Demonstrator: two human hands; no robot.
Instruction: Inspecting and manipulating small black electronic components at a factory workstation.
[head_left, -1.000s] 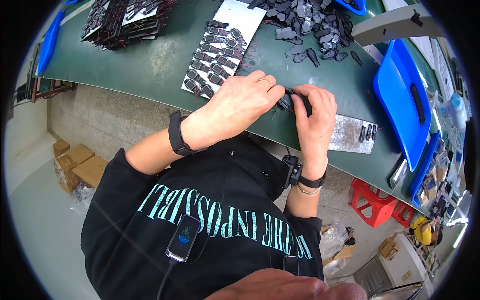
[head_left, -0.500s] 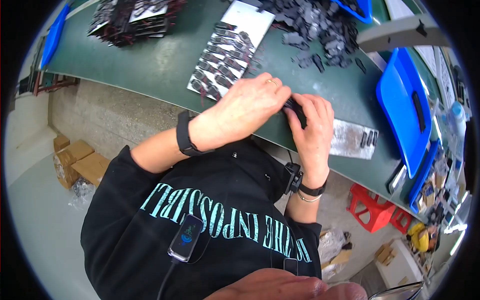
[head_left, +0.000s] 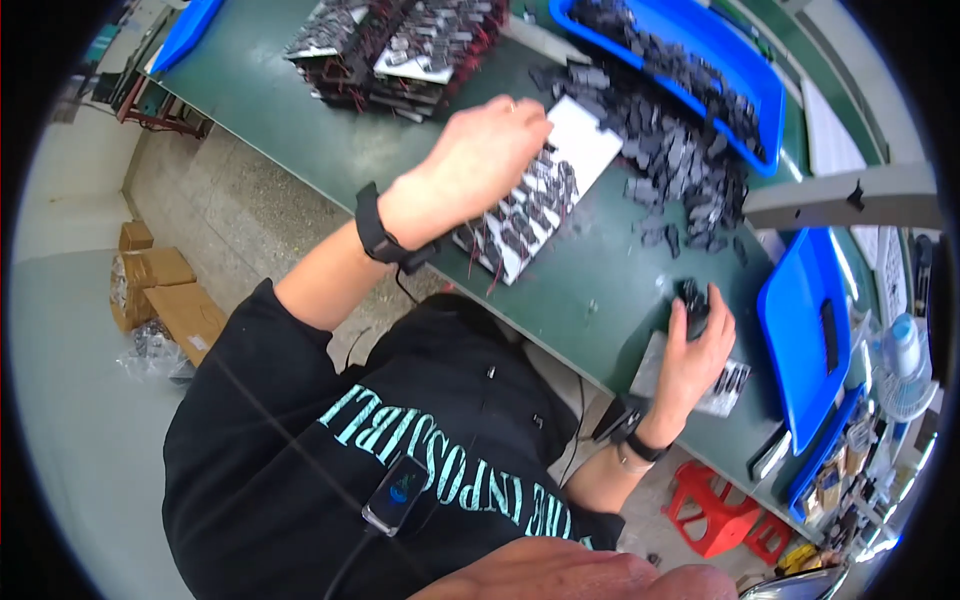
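My left hand [head_left: 480, 160] reaches over a white board [head_left: 585, 140] on the green table. Its fingers are bent together at the board's upper left edge; anything between them is hidden. Rows of small black parts with thin red wires [head_left: 535, 205] cover the board's lower half. Farther right, my right hand [head_left: 695, 355] grips a small black plastic piece [head_left: 690, 303] between thumb and fingers. Just below that hand lies a silvery metal plate [head_left: 652, 370], with several narrow black pieces [head_left: 733, 377] at its right end.
Loose black plastic pieces [head_left: 690, 160] are heaped right of the board, below a blue tray [head_left: 765, 110] of more pieces. Stacked boards with wired parts [head_left: 400, 60] stand at the back. Another blue tray [head_left: 800, 370] lies at the right, near a grey bar [head_left: 850, 208].
My hands have parted. The left has moved up and over the white board; the right has gone right and down with the black piece. The whole view has also shifted.
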